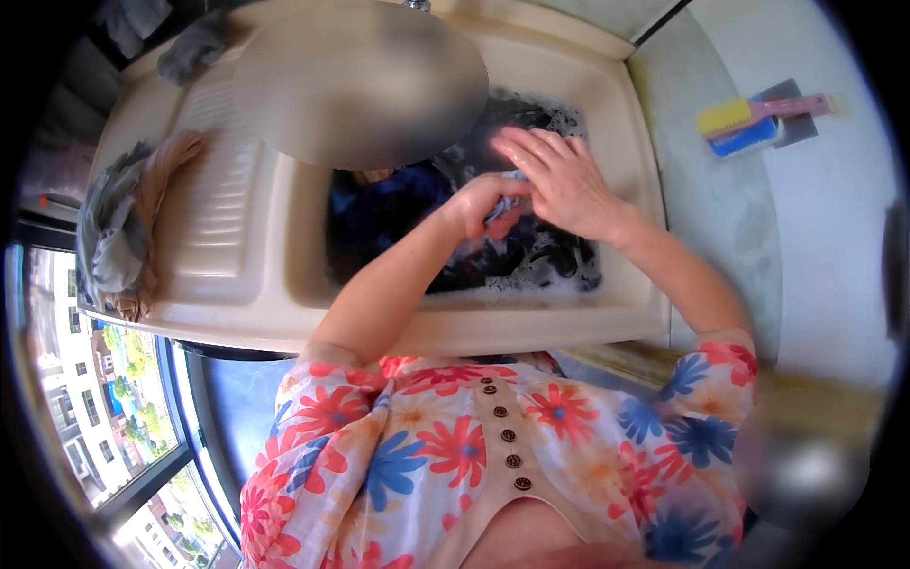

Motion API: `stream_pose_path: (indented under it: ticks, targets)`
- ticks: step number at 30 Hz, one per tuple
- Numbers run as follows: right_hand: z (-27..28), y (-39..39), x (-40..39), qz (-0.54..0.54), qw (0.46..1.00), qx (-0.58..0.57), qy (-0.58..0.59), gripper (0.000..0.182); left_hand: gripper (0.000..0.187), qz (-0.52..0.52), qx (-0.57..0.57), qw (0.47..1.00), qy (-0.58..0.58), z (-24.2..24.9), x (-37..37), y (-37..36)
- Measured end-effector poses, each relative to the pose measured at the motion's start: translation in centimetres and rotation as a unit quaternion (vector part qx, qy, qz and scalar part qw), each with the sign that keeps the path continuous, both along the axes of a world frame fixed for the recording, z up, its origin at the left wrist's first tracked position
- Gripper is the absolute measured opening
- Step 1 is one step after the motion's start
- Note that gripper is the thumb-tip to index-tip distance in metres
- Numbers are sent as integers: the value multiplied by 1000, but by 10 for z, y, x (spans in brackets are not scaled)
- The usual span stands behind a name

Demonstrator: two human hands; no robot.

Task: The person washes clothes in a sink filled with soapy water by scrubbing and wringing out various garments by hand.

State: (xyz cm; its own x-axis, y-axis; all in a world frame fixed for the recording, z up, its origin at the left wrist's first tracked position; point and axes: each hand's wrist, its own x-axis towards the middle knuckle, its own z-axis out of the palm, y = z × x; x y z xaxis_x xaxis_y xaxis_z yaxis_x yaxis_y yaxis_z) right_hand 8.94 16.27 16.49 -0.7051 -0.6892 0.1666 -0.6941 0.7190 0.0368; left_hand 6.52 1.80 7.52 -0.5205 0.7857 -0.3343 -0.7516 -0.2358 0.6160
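Observation:
My left hand [485,205] is closed around a small bunched cloth [502,206] in pale blue and white, held just above the water. My right hand [561,182] lies against it from the right, wet, with its fingers stretched out and pointing up-left over the left hand. Both hands are over the basin of a beige sink [621,161]. Below them, dark clothes [398,213] soak in sudsy water, a deep blue piece showing on the left side. A blurred oval hides the upper left part of the basin.
Left of the basin runs a ribbed washboard surface [213,190]. Grey and brown garments [118,232] lie at its outer edge, and a grey cloth [194,47] rests at the back corner. A yellow-and-pink brush [749,114] and a blue brush [742,139] hang on the right wall. A window [104,398] is at lower left.

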Motion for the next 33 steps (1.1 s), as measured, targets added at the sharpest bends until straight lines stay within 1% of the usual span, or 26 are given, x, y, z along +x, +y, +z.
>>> stream_pose_path:
  ticks: [2, 3, 6, 7, 8, 9, 10, 11, 12, 13, 14, 15, 16, 18, 21, 22, 23, 24, 25, 27, 28, 29, 30, 31, 32, 33]
  targets:
    - [-1, 6, 3, -9, 999, 31, 29, 65, 22, -22, 66, 993, -97, -8, -2, 1]
    - [-2, 9, 4, -12, 998, 48, 43, 65, 24, -68, 147, 982, -98, -11, -5, -1]
    - [-24, 25, -13, -41, 998, -40, 31, 55, 25, -91, 199, 971, -93, 0, 7, 7]
    - [-23, 26, -16, -16, 997, -52, 48, 42, 22, -94, 196, 973, -82, 8, 6, 4]
    - [-25, 28, -19, -34, 999, -25, 24, 40, 17, -74, 99, 992, 18, 8, 5, 5]
    - [-32, 31, -20, -54, 999, 1, -1, 39, 15, -53, -2, 992, 117, 7, 4, 5]
    - [-40, 33, -21, -75, 997, 27, -25, 37, 19, -33, -102, 971, 214, 7, 4, 6]
    - [-52, 33, -21, -111, 990, 36, -76, 32, 26, 21, -250, 854, 456, -4, 5, 10]
    - [-69, 37, -17, -131, 978, -21, -158, 28, 27, 20, -316, 784, 534, -6, 8, 11]
    - [-86, 41, -12, -151, 956, -78, -237, 24, 28, 20, -376, 702, 604, -7, 12, 12]
    - [-94, 43, -6, -168, 925, -133, -313, 20, 29, 21, -431, 609, 665, -8, 14, 12]
    - [-82, 36, 1, -263, 812, -214, -475, 14, 28, -4, -439, 598, 671, -7, 13, 13]
    - [-70, 29, 8, -343, 655, -284, -610, 10, 29, -3, -435, 596, 675, -5, 14, 13]
    - [-77, 42, 7, -301, 522, -340, -722, 15, 30, -3, -425, 591, 685, -1, 18, 15]
    - [-74, 59, -5, -252, 514, -253, -780, 19, 33, 14, -377, 581, 721, -2, 27, 19]
    - [-77, 66, -12, -230, 534, -199, -789, 17, 34, 10, -378, 579, 722, 0, 28, 21]
    - [-73, 67, -17, -219, 566, -175, -775, 14, 36, 6, -379, 578, 723, 3, 29, 22]
    - [-65, 67, -21, -209, 597, -150, -760, 15, 37, 2, -379, 576, 724, 5, 30, 24]
    - [-57, 65, -26, -212, 631, -135, -734, 22, 36, 17, -380, 581, 720, 2, 29, 24]
    - [-40, 57, -37, -211, 695, -101, -680, 38, 30, 58, -388, 665, 635, 4, 26, 20]
    - [-34, 50, -36, -186, 815, -67, -544, 43, 28, 79, -392, 703, 588, 5, 24, 17]
    - [-28, 42, -32, -155, 907, -32, -390, 48, 23, 190, -336, 733, 560, -19, 18, 22]
    - [-22, 33, -25, -118, 968, 4, -222, 53, 23, 182, -267, 846, 425, -15, 12, 19]
    - [-15, 19, -11, -90, 990, 39, -98, 53, 23, 166, -188, 928, 275, -8, 7, 15]
    - [-10, 8, 4, -61, 995, 74, 29, 53, 25, 144, -100, 978, 116, -4, 3, 11]
    - [-18, 7, 10, -45, 992, 91, 75, 48, 25, 97, -11, 995, 24, -11, 2, 8]
